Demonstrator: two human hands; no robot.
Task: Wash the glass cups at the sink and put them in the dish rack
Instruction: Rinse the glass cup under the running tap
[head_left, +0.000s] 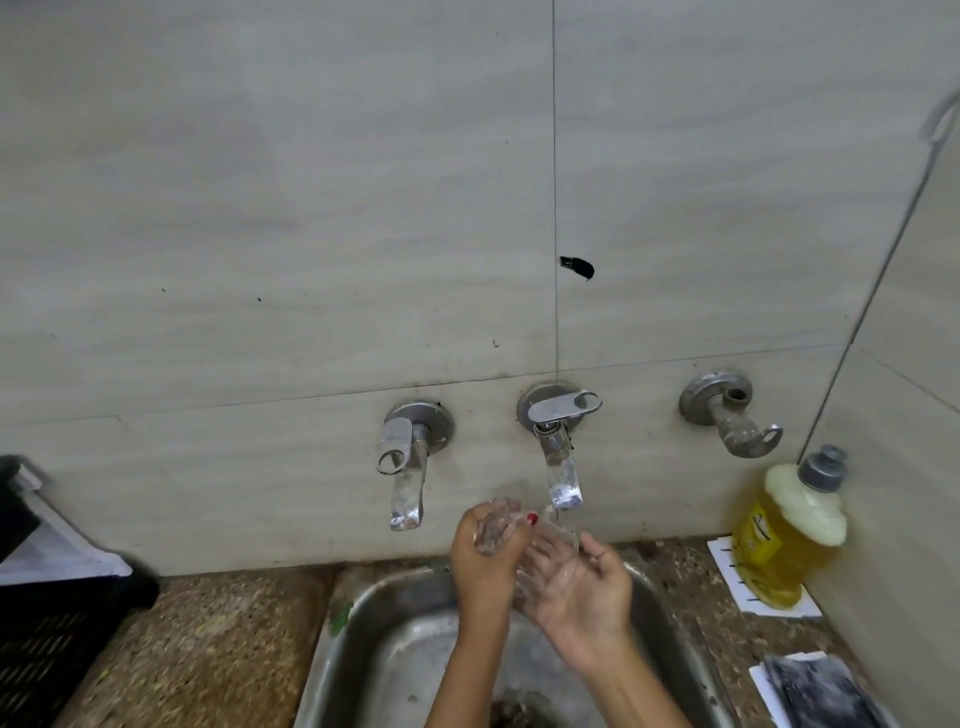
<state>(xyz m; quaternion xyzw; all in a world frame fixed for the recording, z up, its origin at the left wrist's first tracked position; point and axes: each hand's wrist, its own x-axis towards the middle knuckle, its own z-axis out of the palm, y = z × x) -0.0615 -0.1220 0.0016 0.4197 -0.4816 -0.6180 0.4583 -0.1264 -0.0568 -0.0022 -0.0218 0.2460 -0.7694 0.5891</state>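
Observation:
A clear glass cup (494, 527) is held above the steel sink (363, 639), just under the spout of the middle tap (561, 467). My left hand (480, 561) wraps around the cup's base end, its thumb with a red nail on top. My right hand (582, 587) cups the glass's other end from below and the right, fingers pressed against it. The glass is transparent, blurred and partly hidden by both hands. A black slatted dish rack (47, 623) stands at the left edge on the counter.
Another tap (408, 462) is left of the middle one, and a bare valve (732, 415) is to the right. A yellow dish-soap bottle (784, 540) stands at the right on white paper. A dark scrubbing pad (815, 686) lies at the lower right. The counter is speckled stone.

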